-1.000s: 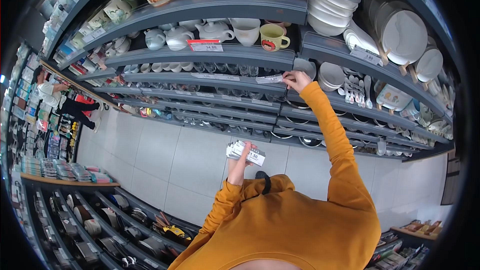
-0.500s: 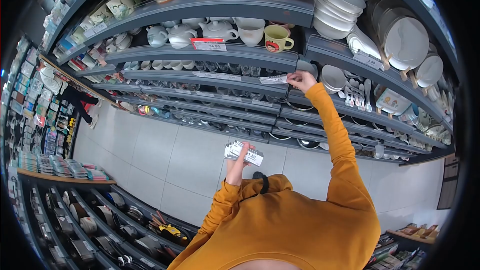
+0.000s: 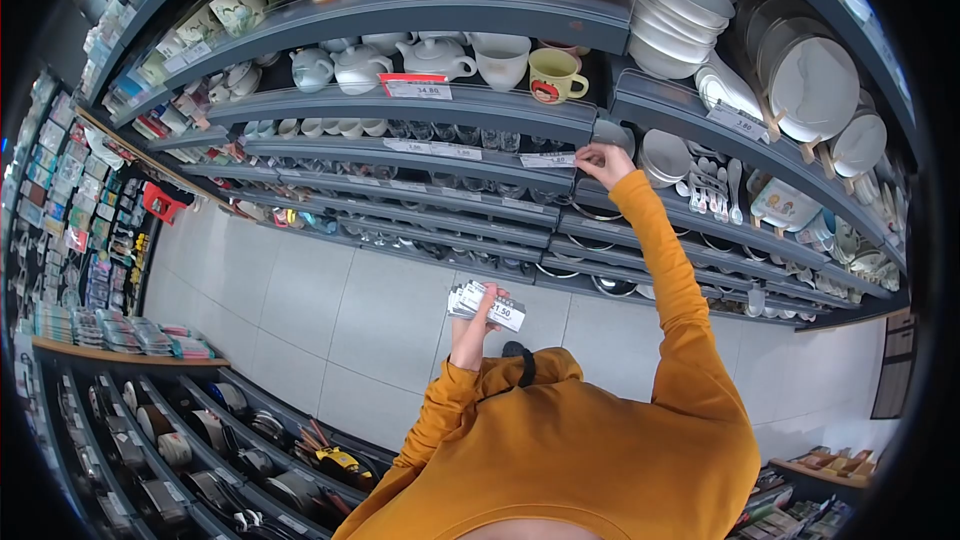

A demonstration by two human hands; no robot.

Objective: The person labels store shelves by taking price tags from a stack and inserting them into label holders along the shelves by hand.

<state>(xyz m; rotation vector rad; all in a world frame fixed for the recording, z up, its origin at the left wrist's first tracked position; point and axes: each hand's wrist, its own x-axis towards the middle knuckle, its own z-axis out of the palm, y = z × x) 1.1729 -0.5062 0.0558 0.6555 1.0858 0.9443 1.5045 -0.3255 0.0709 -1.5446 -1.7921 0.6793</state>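
Note:
My left hand (image 3: 470,335) is closed around a fanned stack of printed price tags (image 3: 497,308), held over the floor in front of my body; the front tag reads 21.50. My right arm reaches out to the shelf. My right hand (image 3: 607,166) pinches the right end of a white price tag (image 3: 546,160) that lies along the front edge of a grey shelf (image 3: 330,152). Glasses stand behind that tag. Just beyond the right hand are stacked bowls (image 3: 664,157).
Above are teapots (image 3: 362,70), a yellow mug (image 3: 556,76), stacked white bowls (image 3: 675,15) and plates (image 3: 815,88). Spoons (image 3: 710,190) hang to the right. Pan shelves (image 3: 165,445) stand at lower left. A red basket (image 3: 163,203) shows at far left above the tiled floor (image 3: 300,310).
The price tag at my right hand has gone from slightly tilted to flatter along the shelf edge. The left hand stays nearly still. A person's legs at far left have left view.

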